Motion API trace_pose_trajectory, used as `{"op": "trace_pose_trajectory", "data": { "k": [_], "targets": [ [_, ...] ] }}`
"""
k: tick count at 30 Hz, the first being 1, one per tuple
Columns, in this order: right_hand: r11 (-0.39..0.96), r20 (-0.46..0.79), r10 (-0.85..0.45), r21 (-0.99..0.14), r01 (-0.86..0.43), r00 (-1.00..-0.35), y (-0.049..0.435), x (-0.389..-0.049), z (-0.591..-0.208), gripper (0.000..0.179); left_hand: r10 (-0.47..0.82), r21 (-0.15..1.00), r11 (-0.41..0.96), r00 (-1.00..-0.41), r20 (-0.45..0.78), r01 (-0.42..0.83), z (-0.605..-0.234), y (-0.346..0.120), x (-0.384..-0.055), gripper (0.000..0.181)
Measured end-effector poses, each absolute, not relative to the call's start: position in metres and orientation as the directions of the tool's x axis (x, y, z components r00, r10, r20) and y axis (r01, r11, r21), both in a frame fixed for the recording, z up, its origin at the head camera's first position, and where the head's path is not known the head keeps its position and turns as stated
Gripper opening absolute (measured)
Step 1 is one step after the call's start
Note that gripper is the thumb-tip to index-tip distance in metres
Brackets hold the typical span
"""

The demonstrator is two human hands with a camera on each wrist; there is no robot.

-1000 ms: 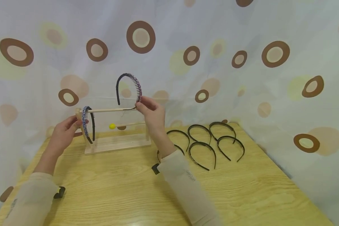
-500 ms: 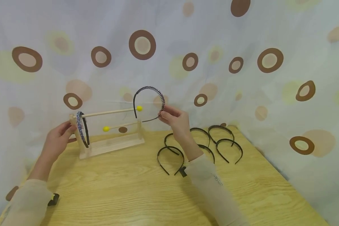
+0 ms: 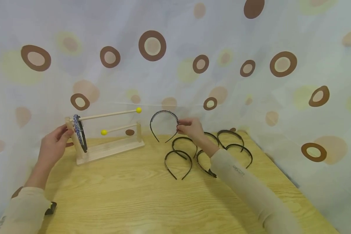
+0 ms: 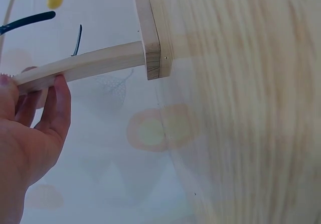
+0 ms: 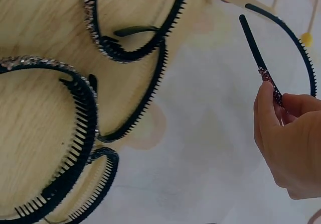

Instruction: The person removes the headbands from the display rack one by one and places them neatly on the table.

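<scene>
My left hand (image 3: 54, 146) grips the left upright of a wooden rack (image 3: 111, 149), fingers and thumb around the post (image 4: 108, 61) in the left wrist view. A headband with blue glitter (image 3: 78, 131) hangs on the upper rod, close to that hand. Between thumb and fingers, my right hand (image 3: 194, 131) pinches one side of a black toothed headband (image 3: 164, 111). It is held arch up, right of the rack. Pinkish glitter shows on the held headband (image 5: 266, 77) in the right wrist view, partly hidden by the fingers.
Several black headbands (image 3: 178, 151) lie on the wooden table (image 3: 152, 201), near and under my right forearm. The rack's upper rod (image 3: 111, 114) and lower rod (image 3: 121, 128) end in yellow balls. A patterned curtain (image 3: 175, 81) stands behind the table.
My right hand has moved right and down, taking the pinkish headband off the upper rod, whose yellow end now shows. My left hand stays on the upright; the rack sits slightly further left in view.
</scene>
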State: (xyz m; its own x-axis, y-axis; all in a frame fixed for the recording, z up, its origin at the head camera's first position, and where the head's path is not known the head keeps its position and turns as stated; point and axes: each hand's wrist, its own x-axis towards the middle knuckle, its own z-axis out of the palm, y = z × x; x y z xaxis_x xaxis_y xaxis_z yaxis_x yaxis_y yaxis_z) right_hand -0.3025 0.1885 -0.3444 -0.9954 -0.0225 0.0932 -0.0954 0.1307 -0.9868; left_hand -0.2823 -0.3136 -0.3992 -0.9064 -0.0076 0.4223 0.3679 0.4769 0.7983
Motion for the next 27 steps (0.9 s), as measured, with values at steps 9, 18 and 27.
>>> {"op": "trace_pose_trajectory", "data": {
  "k": [9,18,27],
  "targets": [
    [0.156,-0.114,-0.070,-0.982,0.102,-0.991,0.180,-0.334,-0.380,0.038,-0.009,0.792,0.489,-0.905,0.425,0.367,-0.400,-0.320,-0.287,0.056],
    [0.332,-0.206,-0.121,-0.930,0.156,-0.971,0.167,-0.354,-0.395,0.036,-0.023,0.813,0.452,-0.906,0.422,0.368,-0.401,-0.319,-0.290,0.055],
    [0.477,-0.262,-0.140,-0.863,0.167,-0.955,0.161,-0.368,-0.394,0.031,-0.019,0.817,0.458,-0.915,0.403,0.350,-0.398,-0.320,-0.289,0.059]
  ]
}}
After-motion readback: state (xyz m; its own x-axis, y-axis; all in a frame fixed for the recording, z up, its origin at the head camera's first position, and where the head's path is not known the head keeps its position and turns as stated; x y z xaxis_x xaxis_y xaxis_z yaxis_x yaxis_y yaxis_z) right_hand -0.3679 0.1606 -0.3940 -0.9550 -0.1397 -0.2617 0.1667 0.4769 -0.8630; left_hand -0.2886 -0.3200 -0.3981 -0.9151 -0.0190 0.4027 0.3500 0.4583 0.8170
